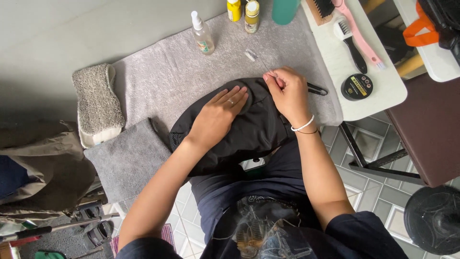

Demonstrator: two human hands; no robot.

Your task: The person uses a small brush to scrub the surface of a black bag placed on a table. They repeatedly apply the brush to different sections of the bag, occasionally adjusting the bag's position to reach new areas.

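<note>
At the table's left edge lies a rough beige pad (97,103), with a folded grey cloth (128,160) just beside it at the near edge. A grey towel (177,72) covers the middle of the table, and on it, hanging over the near edge toward the person's lap, sits the black bag (249,132). The left hand (221,112) lies flat and open on top of the bag, grasping nothing, only pressing it down. The right hand (287,91) is pinched shut on a thin tool (262,63) at the bag's far edge. The bag looks soft, light and floppy, likely to slide on the towel unless pinned; it seems best gripped by a seam or edge. A spray bottle (202,34) stands by the far edge. Brushes (352,33) and a round tin (356,87) rest on the white right end.
</note>
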